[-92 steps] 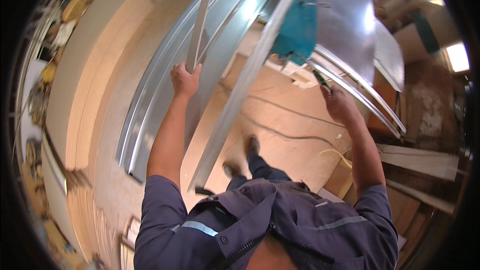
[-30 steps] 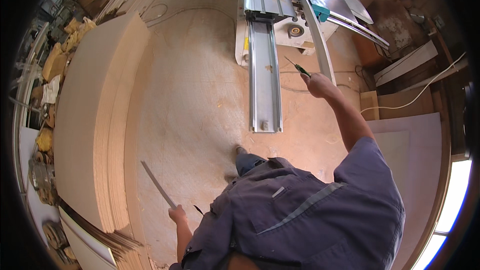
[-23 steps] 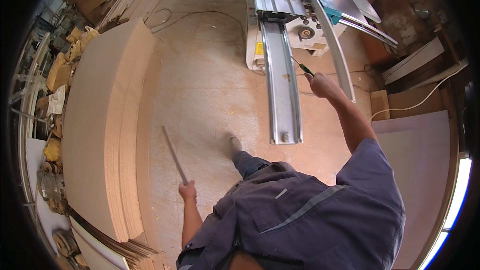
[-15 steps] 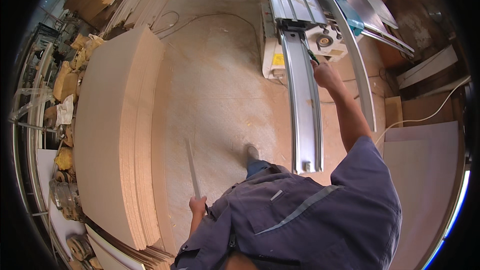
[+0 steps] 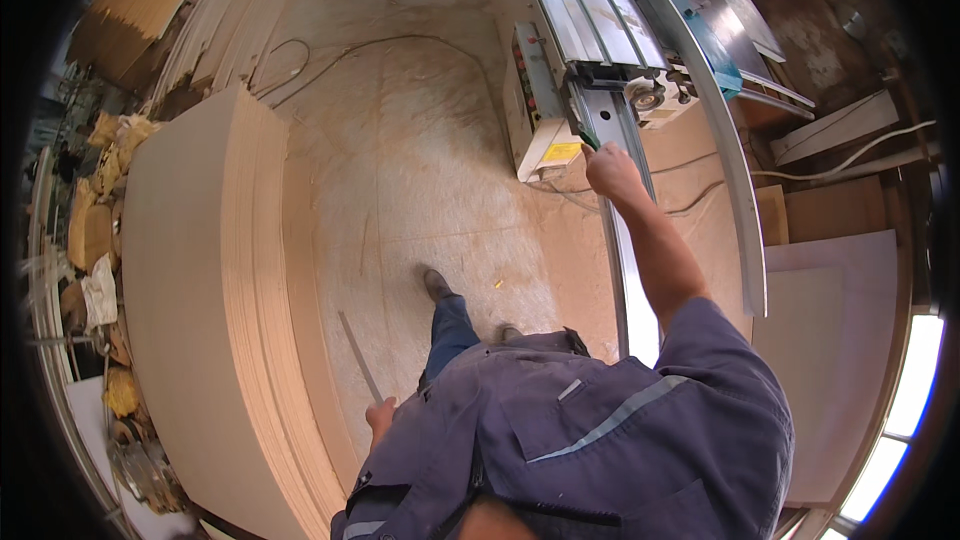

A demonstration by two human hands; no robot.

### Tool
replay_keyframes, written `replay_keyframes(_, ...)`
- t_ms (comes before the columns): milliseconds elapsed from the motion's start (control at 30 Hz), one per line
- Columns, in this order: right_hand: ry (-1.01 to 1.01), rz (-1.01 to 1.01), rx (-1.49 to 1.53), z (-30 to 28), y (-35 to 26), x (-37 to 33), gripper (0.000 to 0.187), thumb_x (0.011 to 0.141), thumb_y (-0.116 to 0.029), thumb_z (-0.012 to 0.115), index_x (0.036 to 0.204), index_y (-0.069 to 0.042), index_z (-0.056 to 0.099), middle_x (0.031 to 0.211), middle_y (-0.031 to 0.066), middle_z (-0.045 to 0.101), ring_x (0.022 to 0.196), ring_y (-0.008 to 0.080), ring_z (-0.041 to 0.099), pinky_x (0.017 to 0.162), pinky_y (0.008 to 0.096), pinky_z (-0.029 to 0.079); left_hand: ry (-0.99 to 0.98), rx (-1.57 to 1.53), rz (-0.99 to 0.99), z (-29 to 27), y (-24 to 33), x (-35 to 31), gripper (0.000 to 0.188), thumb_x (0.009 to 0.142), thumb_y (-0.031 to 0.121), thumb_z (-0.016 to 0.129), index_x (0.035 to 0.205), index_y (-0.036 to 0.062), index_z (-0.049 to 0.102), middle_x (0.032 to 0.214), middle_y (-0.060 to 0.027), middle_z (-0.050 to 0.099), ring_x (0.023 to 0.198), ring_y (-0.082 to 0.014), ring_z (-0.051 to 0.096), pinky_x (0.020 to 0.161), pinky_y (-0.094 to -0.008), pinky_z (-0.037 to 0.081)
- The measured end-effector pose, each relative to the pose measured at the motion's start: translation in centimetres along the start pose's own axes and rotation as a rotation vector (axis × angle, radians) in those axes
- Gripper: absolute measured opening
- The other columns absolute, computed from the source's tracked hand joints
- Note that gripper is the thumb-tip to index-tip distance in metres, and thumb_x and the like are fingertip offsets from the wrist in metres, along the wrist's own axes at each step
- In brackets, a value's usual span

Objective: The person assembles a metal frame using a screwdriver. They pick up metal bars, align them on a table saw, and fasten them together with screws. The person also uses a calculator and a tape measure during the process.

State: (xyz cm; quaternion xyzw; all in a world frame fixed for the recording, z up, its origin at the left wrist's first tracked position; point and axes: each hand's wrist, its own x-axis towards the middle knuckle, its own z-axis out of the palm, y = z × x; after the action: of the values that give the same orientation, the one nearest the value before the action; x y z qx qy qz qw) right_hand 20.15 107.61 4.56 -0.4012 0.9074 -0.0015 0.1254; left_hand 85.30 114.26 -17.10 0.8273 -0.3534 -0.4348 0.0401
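Right hand [image 5: 612, 176], gripping a green-handled tool [image 5: 590, 141], has swung over the rail [image 5: 638, 332], bringing tool to machine [image 5: 588, 10]; left hand [image 5: 380, 420] grips a strip [image 5: 359, 357].

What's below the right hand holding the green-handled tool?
A silvery metal rail passes under the right hand, visible above and below it in the view. The stretch directly beneath is covered, so contact can't be judged.

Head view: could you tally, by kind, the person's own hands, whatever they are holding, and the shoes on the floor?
Hands: 2, the left hand and the right hand
Thin grey strip, in the left hand: 1
Green-handled tool, in the right hand: 1
Shoes: 2, one only partly showing
Total: 6
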Motion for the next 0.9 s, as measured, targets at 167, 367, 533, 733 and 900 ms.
replay_keyframes(167,-0.235,-0.048,-0.161,5.2,-2.9,2.1,0.055,0.101,-0.041,0.042,0.112,0.01,0.059,0.12,0.0316,0.054,0.104,0.0453,0.061,0.088,0.0488,0.052,-0.101,0.242,0.098,-3.6,15.3,2.5,0.022,0.074,0.013,0.073,0.08,-0.0046,0.062,0.066,-0.0113,0.064,0.055,-0.0204,0.061,0.051,-0.0355,0.048)
replay_keyframes(367,-0.056,0.331,0.064,8.4,-4.5,4.7,0.059,0.1,-0.046,0.044,0.111,0.01,0.056,0.114,0.029,0.057,0.104,0.0434,0.062,0.085,0.0486,0.054,-0.063,0.135,0.14,-7.2,23.0,9.1,0.021,0.078,0.011,0.071,0.087,-0.0025,0.057,0.069,-0.0098,0.063,0.053,-0.0183,0.057,0.044,-0.0324,0.044)
replay_keyframes(533,-0.112,0.479,0.087,8.7,-2.5,8.7,0.061,0.1,-0.045,0.044,0.115,0.013,0.049,0.108,0.0293,0.06,0.099,0.0393,0.065,0.079,0.0421,0.057,-0.046,0.282,0.218,-8.3,29.8,10.9,0.022,0.078,0.011,0.071,0.085,-0.0031,0.055,0.069,-0.0109,0.062,0.054,-0.018,0.058,0.045,-0.032,0.045)
replay_keyframes(733,-0.224,0.341,0.16,5.4,-3.5,12.9,0.061,0.099,-0.048,0.044,0.114,0.011,0.048,0.112,0.0311,0.06,0.105,0.0424,0.063,0.085,0.0479,0.054,-0.062,0.178,0.256,-6.1,31.1,18.5,0.023,0.076,0.009,0.071,0.083,-0.0052,0.054,0.069,-0.012,0.061,0.055,-0.017,0.058,0.047,-0.0329,0.045)
replay_keyframes(900,-0.18,0.396,0.264,6.6,-2.0,15.7,0.062,0.1,-0.048,0.043,0.115,0.012,0.046,0.112,0.0344,0.057,0.102,0.0461,0.062,0.084,0.0488,0.053,-0.053,0.116,0.263,-0.2,43.1,13.7,0.023,0.075,0.01,0.07,0.081,-0.0059,0.055,0.069,-0.012,0.061,0.055,-0.0198,0.055,0.049,-0.0351,0.045)
